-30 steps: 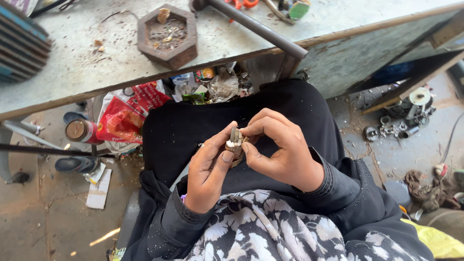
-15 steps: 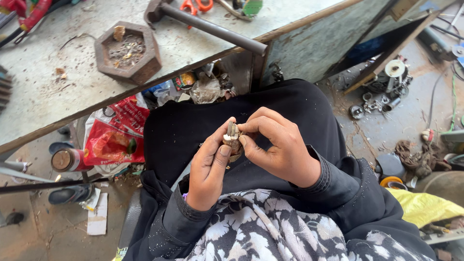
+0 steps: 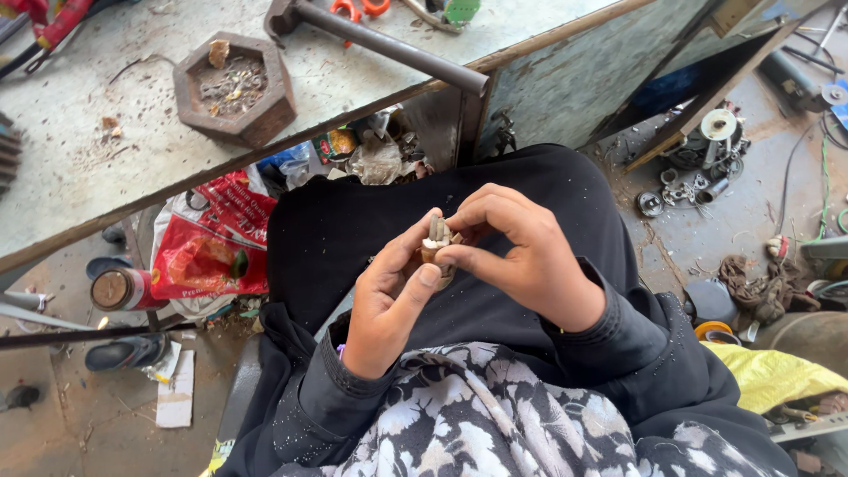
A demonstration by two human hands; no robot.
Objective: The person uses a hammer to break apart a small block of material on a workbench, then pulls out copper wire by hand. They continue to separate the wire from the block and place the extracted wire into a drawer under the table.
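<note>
Over my black-clad lap I hold a small brown cylindrical part (image 3: pixel 435 241) with pale metal strips and a white piece at its top. My left hand (image 3: pixel 386 300) grips it from below with thumb and fingers. My right hand (image 3: pixel 521 256) closes around its upper end, fingertips pinching the top. Most of the part is hidden by my fingers.
A worn grey workbench (image 3: pixel 79 168) lies ahead with a hexagonal wooden block (image 3: pixel 233 87) holding scraps and a long metal bar (image 3: pixel 389 44). Under it are a red bag (image 3: pixel 212 247), a tin (image 3: pixel 119 289) and sandals. Metal parts (image 3: pixel 698 168) litter the floor on the right.
The view has shifted, so the bench and floor items slid left and down in frame. Both hands stay on the small part; my right fingers have moved slightly at its top.
</note>
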